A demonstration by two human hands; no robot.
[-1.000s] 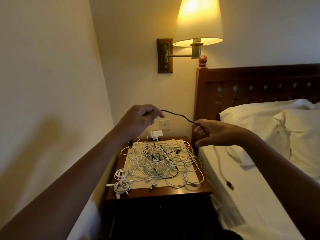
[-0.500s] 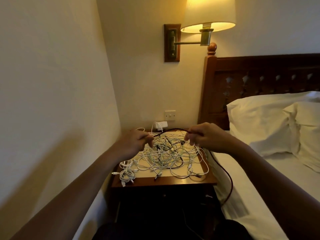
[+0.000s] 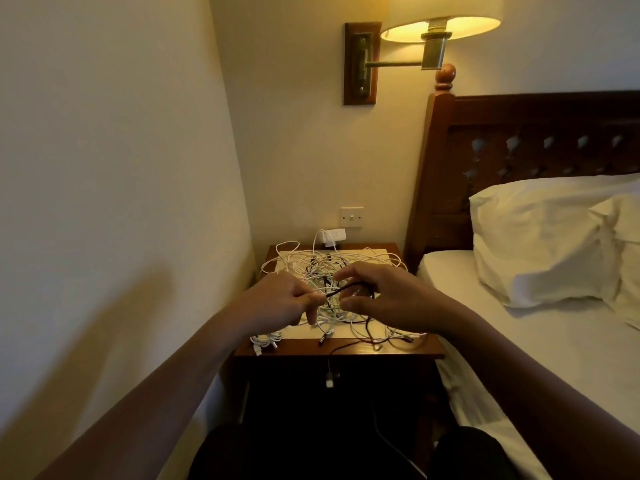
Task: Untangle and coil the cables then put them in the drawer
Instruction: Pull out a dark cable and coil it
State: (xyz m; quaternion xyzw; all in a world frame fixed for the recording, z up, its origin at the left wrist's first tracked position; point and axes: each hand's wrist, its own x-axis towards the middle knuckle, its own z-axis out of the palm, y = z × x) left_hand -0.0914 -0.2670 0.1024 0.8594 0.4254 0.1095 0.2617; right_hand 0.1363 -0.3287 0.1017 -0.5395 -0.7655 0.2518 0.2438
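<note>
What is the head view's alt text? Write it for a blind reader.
The left hand and right hand pinch a dark cable between them above a tangle of white cables on a wooden nightstand. A lit wall lamp hangs above; a bed with white pillows stands to the right.

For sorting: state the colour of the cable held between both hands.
Black: thin black cable; head view.

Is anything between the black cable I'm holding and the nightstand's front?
The left hand and right hand hold the black cable above the white tangle, which its tail crosses. A white connector dangles before the nightstand, whose front is too dark to show a drawer.
</note>
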